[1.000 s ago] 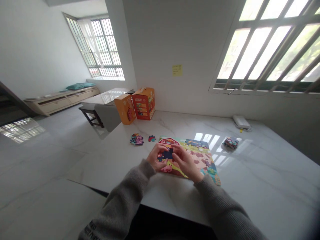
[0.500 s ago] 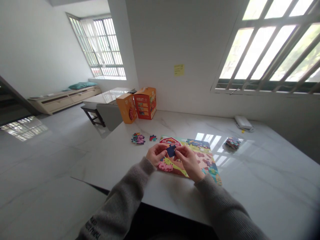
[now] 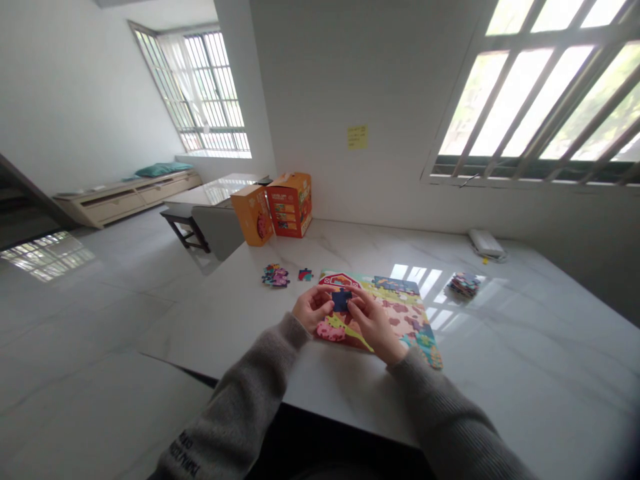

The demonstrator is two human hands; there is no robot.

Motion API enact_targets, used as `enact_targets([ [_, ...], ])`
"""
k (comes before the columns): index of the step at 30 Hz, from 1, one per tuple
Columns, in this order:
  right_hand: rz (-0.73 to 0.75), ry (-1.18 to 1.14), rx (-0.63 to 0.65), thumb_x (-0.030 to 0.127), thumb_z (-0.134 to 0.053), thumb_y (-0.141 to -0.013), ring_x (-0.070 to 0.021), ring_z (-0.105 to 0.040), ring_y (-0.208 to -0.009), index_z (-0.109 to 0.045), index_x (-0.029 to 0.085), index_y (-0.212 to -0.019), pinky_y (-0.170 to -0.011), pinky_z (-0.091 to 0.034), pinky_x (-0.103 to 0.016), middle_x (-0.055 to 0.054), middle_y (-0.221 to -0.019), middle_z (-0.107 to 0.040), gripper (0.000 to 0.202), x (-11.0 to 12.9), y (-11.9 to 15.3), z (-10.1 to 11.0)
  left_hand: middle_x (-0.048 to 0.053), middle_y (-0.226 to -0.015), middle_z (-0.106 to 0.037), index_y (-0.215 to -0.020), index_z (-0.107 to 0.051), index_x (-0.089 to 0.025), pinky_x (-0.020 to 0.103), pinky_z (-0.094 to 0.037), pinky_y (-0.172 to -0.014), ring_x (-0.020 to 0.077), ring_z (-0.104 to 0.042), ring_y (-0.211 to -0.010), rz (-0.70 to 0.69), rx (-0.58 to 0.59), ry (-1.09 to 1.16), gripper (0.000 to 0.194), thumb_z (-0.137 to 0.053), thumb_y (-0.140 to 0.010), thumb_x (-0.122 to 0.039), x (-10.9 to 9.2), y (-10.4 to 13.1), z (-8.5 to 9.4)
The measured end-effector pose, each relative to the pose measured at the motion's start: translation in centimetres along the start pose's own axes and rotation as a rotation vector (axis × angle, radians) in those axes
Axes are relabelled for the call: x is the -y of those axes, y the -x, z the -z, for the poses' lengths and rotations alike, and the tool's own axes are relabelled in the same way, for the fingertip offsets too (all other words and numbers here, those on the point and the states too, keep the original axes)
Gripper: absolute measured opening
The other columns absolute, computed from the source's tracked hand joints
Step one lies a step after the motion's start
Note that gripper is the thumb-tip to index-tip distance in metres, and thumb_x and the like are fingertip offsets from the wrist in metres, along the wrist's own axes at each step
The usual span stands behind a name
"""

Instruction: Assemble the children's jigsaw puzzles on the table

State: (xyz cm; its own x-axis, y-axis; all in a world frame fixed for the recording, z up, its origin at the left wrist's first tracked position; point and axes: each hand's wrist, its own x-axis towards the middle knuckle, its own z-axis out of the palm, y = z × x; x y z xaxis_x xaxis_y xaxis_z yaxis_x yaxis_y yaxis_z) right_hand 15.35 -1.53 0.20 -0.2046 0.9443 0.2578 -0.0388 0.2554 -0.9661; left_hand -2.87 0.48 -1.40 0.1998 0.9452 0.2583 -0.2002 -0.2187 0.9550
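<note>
A dark blue jigsaw puzzle piece (image 3: 342, 301) is held up between my two hands, above a colourful farm puzzle (image 3: 400, 313) lying on the table. My left hand (image 3: 313, 309) pinches its left side, and my right hand (image 3: 371, 320) grips its right side with thumb and fingers. The puzzle shows a red barn, a pink pig and brown-patched shapes; my hands cover part of it. Just beyond the puzzle's left corner lies a single red and teal puzzle piece (image 3: 305, 275). Further left is a small heap of loose puzzle pieces (image 3: 275, 275).
A stack of puzzle pieces (image 3: 464, 285) sits right of the puzzle. Two orange boxes, a smaller one (image 3: 253, 215) and a larger one (image 3: 291, 205), stand at the table's far left edge. A white device with a cord (image 3: 486, 245) lies near the wall.
The dark blue piece has turned slightly and now sits more level between my fingers. My right hand has shifted a little to the left.
</note>
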Motion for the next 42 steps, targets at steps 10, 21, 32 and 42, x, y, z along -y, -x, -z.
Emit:
enact_targets([
  [10, 0.021, 0.118, 0.025, 0.042, -0.056, -0.094, -0.0145, -0.059, -0.063, -0.063, 0.02, -0.128, -0.058, -0.053, -0.028, -0.001, -0.075, -0.063, 0.042, -1.0, 0.0, 0.4, -0.003, -0.071, -0.056, -0.107, -0.056, -0.017, 0.021, -0.047, -0.06, 0.0094, -0.057, -0.061, -0.02, -0.017, -0.036, 0.041, -0.075, -0.077, -0.038, 0.1, -0.1, 0.4],
  [21, 0.352, 0.492, -0.039, 0.029, -0.051, -0.098, -0.0211, -0.066, -0.097, -0.064, 0.023, -0.117, -0.088, -0.056, -0.039, -0.009, -0.109, -0.068, 0.024, -0.8, 0.0, 1.0, -0.006, -0.065, -0.053, -0.112, -0.057, -0.016, 0.021, -0.05, -0.054, 0.0082, -0.054, -0.054, 0.058, 0.107, -0.062, 0.049, -0.08, -0.073, -0.037, 0.0, 0.3, 0.8],
  [32, 0.56, 0.726, 0.143, 0.023, -0.062, -0.092, -0.027, -0.059, -0.116, -0.055, 0.025, -0.132, -0.097, -0.052, -0.047, -0.012, -0.124, -0.063, 0.041, -1.8, 0.2, 1.0, -0.001, -0.068, -0.069, -0.099, -0.044, -0.019, 0.023, -0.053, -0.049, 0.0138, -0.064, -0.051, 0.159, 0.077, 0.035, 0.054, -0.08, -0.072, -0.049, 1.0, 0.1, 1.2],
  [42, 0.542, 0.707, 0.11, 0.023, -0.065, -0.091, -0.0274, -0.059, -0.116, -0.05, 0.025, -0.137, -0.098, -0.051, -0.047, -0.012, -0.124, -0.064, 0.049, -1.8, 0.3, 1.1, -0.003, -0.065, -0.063, -0.094, -0.053, -0.016, 0.022, -0.047, -0.048, 0.0094, -0.057, -0.046, 0.116, 0.046, -0.06, 0.042, -0.074, -0.077, -0.048, 0.1, 0.0, 1.6],
])
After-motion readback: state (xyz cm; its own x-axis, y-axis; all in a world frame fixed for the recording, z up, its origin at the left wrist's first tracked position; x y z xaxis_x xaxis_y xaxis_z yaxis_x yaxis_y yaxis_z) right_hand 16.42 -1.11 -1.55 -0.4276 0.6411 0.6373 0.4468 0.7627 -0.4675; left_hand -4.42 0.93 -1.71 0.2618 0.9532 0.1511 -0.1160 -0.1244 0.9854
